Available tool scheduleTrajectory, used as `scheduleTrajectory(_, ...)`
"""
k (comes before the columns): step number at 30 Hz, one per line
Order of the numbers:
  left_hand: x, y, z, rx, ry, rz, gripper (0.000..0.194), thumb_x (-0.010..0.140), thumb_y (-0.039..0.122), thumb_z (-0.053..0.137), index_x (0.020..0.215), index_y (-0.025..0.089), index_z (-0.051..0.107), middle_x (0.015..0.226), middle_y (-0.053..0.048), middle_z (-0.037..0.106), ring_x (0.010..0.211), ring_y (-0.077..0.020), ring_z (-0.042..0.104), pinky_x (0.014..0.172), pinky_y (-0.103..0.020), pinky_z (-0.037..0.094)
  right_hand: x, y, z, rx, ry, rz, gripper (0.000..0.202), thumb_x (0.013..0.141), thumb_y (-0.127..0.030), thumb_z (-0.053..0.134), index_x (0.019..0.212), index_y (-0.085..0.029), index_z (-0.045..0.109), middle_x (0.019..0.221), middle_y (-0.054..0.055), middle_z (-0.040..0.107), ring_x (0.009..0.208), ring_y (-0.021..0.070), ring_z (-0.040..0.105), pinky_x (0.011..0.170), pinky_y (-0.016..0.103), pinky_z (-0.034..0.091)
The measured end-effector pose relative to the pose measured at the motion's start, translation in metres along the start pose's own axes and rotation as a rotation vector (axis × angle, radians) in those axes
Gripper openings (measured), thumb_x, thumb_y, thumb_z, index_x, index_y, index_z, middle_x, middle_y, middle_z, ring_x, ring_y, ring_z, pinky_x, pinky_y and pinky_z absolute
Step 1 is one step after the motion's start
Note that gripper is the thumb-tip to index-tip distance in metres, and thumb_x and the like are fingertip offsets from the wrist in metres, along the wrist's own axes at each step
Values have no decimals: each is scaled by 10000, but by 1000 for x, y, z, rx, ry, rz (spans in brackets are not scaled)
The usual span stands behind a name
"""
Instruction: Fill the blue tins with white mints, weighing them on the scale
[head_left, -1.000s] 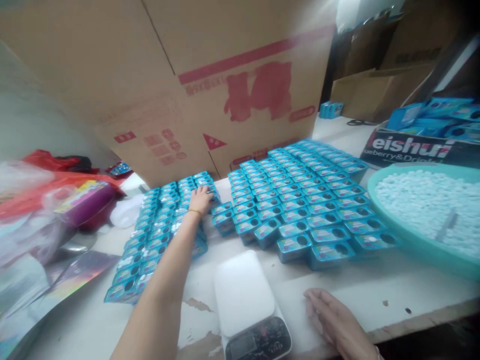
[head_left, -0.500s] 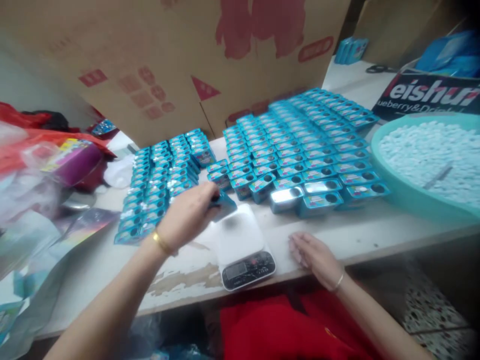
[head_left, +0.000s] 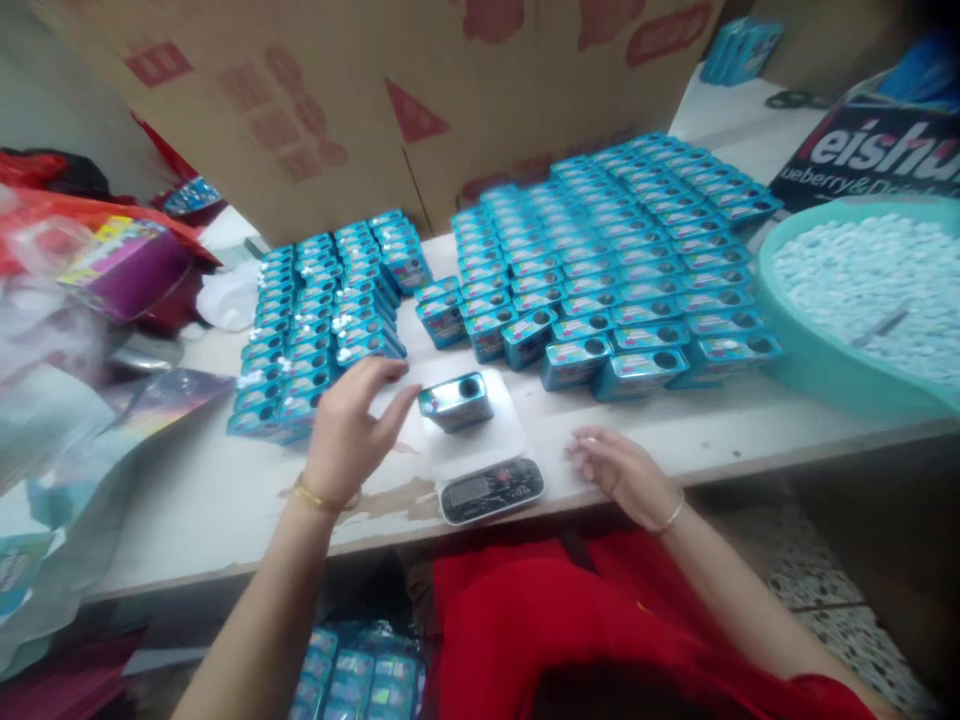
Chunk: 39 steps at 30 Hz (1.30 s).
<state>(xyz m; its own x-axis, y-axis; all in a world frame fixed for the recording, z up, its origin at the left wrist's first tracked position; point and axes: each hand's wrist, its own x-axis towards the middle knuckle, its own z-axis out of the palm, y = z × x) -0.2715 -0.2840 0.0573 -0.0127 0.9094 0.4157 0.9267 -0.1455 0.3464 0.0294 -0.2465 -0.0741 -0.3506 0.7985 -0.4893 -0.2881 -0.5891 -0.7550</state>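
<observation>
A small blue tin (head_left: pixel 456 402) with a dark round opening in its top stands on the white platform of a digital kitchen scale (head_left: pixel 480 455). Just left of that tin is my left hand (head_left: pixel 351 425), its thumb and fingers spread and holding nothing. My right hand (head_left: pixel 626 472) hovers by the table edge, right of the scale, with the fingers curled together. Whatever those fingertips hold, if anything, is too small to make out. Rows of similar tins (head_left: pixel 622 250) stand behind and to the right, and another block of tins (head_left: pixel 322 330) is behind my left hand.
At the right, a turquoise basin (head_left: pixel 795 350) is full of pale blue tablets with a scoop-like tool in them. A large cardboard box (head_left: pixel 300 120) walls off the back. Plastic bags and a purple package (head_left: pixel 131 270) crowd the left. More tins (head_left: pixel 360 680) lie below the table.
My left hand has set the blue tin on the scale and let go, drawing back to the left. My right hand has stayed beside the scale. The view has tilted down slightly.
</observation>
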Motion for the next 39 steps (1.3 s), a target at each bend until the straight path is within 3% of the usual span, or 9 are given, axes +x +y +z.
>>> scheduleTrajectory(3, -35, -17, 10, -38, 111, -224, 218, 864, 366, 548, 932, 170, 616, 876, -30, 660, 779, -137, 613, 764, -274, 497, -1, 0, 1, -47, 10, 13, 372, 644, -373, 801, 889, -159, 623, 859, 52, 683, 694, 111, 628, 610, 218, 469)
scheduleTrajectory(6, -72, -32, 32, -80, 119, -366, 235, 849, 375, 558, 931, 162, 615, 865, -36, 665, 752, -133, 614, 737, -271, 504, 0, 0, 5, -98, 46, 15, 394, 645, -408, 797, 874, -156, 598, 820, 52, 683, 664, 114, 634, 583, 217, 469)
scheduleTrajectory(12, -114, -39, 65, -161, 63, -487, 234, 864, 380, 528, 935, 173, 613, 901, -46, 667, 754, -136, 612, 745, -285, 505, 1, 4, 11, -263, 71, -23, 441, 663, -521, 741, 809, -159, 534, 654, 24, 650, 468, 86, 556, 408, 180, 356)
scheduleTrajectory(17, -110, -36, 57, -114, 180, -371, 182, 869, 312, 550, 957, 166, 615, 909, -52, 662, 793, -144, 610, 786, -296, 499, -5, -13, 34, -509, 82, -139, 405, 758, -569, 625, 783, -179, 520, 515, -46, 546, 326, 63, 413, 342, 199, 256)
scheduleTrajectory(21, -91, -22, 42, -37, 335, -137, 232, 848, 221, 581, 1073, 172, 610, 1041, -94, 637, 980, -191, 595, 891, -359, 476, -6, -50, 84, -767, -27, -489, 328, 833, -505, 570, 818, -178, 583, 525, -43, 526, 426, 78, 435, 437, 215, 323)
scheduleTrajectory(24, -77, -8, 36, 12, 342, 9, 326, 823, 212, 612, 1148, 206, 594, 1164, -114, 599, 1095, -227, 555, 946, -409, 440, 4, -73, 125, -957, -102, -727, 293, 858, -450, 560, 808, -169, 628, 562, -29, 532, 524, 92, 463, 531, 227, 346)
scheduleTrajectory(29, -63, 7, 43, 95, 270, 83, 396, 817, 299, 635, 1203, 245, 572, 1307, -121, 540, 1240, -276, 467, 1021, -481, 346, 28, -82, 159, -1115, -209, -712, 350, 844, -481, 565, 798, -155, 683, 575, -7, 561, 583, 113, 485, 582, 237, 364)
scheduleTrajectory(34, -46, 18, 55, 108, 200, 118, 383, 828, 352, 622, 1189, 235, 575, 1352, -128, 519, 1291, -276, 425, 1073, -509, 264, 21, -87, 137, -918, -222, -741, 362, 888, -455, 500, 831, -157, 697, 681, 7, 628, 617, 110, 528, 608, 232, 406)
scheduleTrajectory(39, -25, 26, 56, 47, 217, 173, 344, 811, 327, 645, 1142, 243, 599, 1299, -106, 562, 1250, -268, 472, 1078, -514, 275, 20, -133, 45, -959, 209, -844, 299, 831, -442, 576, 842, -166, 693, 614, -6, 579, 556, 117, 501, 572, 245, 423)
